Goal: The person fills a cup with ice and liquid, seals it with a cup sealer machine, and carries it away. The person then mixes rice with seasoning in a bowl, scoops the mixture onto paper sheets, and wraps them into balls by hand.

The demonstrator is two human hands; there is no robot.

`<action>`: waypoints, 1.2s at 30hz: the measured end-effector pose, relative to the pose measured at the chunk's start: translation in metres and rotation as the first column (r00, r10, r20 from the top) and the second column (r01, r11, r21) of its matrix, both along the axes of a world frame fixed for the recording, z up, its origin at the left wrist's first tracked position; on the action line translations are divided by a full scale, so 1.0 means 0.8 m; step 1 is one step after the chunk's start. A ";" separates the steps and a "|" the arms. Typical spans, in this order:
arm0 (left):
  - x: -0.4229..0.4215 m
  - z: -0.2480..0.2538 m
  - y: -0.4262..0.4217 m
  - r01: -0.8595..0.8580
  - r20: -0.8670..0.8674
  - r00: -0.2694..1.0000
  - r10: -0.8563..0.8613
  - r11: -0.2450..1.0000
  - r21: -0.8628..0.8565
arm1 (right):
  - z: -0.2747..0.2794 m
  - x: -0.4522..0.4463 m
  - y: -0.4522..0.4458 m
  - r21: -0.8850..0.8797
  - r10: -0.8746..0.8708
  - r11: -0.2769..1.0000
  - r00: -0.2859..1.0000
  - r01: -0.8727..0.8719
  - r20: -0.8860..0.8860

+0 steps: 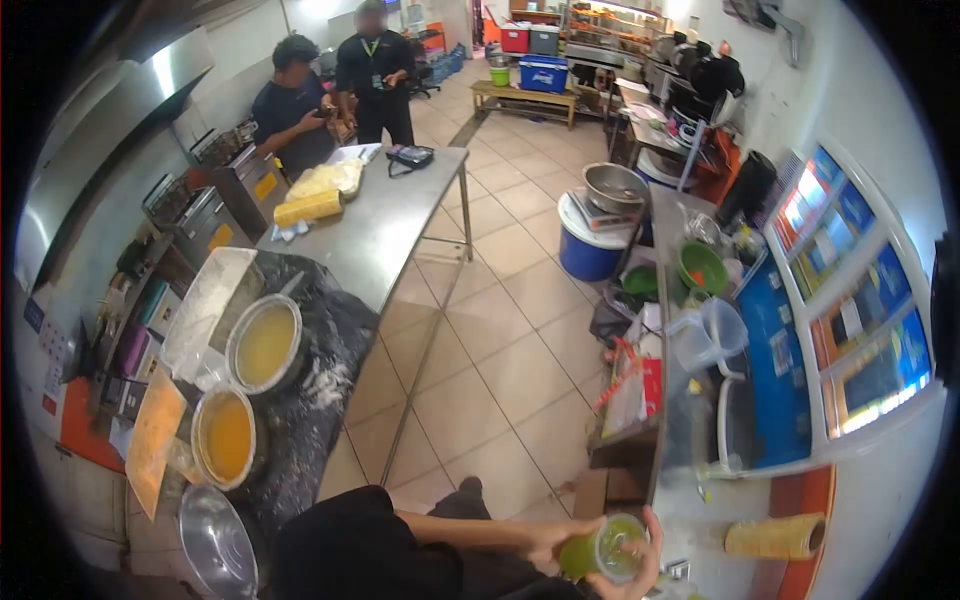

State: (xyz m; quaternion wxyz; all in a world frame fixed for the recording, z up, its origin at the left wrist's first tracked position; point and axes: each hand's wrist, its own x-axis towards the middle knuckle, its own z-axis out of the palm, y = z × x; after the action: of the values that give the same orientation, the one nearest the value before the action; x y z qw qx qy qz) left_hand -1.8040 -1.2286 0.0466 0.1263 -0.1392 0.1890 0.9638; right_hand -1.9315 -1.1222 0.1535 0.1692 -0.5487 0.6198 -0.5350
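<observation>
A clear plastic tub (pixel 622 545) with something green inside is at the bottom of the head view, just right of centre. My left hand (pixel 556 542) grips its left side. Around its right side and lower edge curl the fingers of my right hand (pixel 646 562), with part of that hand cut off by the frame. The tub is held beside the right-hand counter, its round top facing the camera. Whether a lid covers it, I cannot tell.
On the left steel table (pixel 390 210) are a bowl of yellowish liquid (pixel 265 345), a bowl of orange liquid (pixel 226 437), a metal bowl (pixel 218 545) and a floury tray (pixel 208 308). Two people stand beyond. A blue bucket (pixel 590 245) stands near the right counter (pixel 680 430).
</observation>
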 end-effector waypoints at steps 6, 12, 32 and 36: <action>-0.015 0.036 -0.281 -0.328 -0.159 0.944 0.290 0.880 -0.344 | -0.049 -0.029 -0.281 -0.084 -0.122 0.983 0.930 0.160 0.346; -0.005 -0.095 -0.643 -0.218 0.041 0.870 0.491 0.458 -0.862 | -0.137 -0.113 -0.589 -0.119 -0.155 0.957 0.811 0.265 0.564; 0.126 -0.349 -1.130 -0.056 0.905 0.155 0.395 0.919 -0.391 | -0.311 -0.223 -1.804 -0.022 -0.048 0.947 -0.211 -0.320 0.976; 0.123 -0.318 -1.508 0.017 0.738 0.166 0.654 0.747 -0.665 | -0.306 -0.244 -1.965 0.168 -0.204 0.953 -0.123 -0.250 0.971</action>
State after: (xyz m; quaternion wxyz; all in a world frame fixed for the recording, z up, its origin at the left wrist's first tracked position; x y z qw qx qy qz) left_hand -1.7055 -2.4350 -0.2080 -0.0498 -0.7602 0.2934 0.5775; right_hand -2.1266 -2.6943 -0.0915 0.6662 0.0615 0.3438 -0.6590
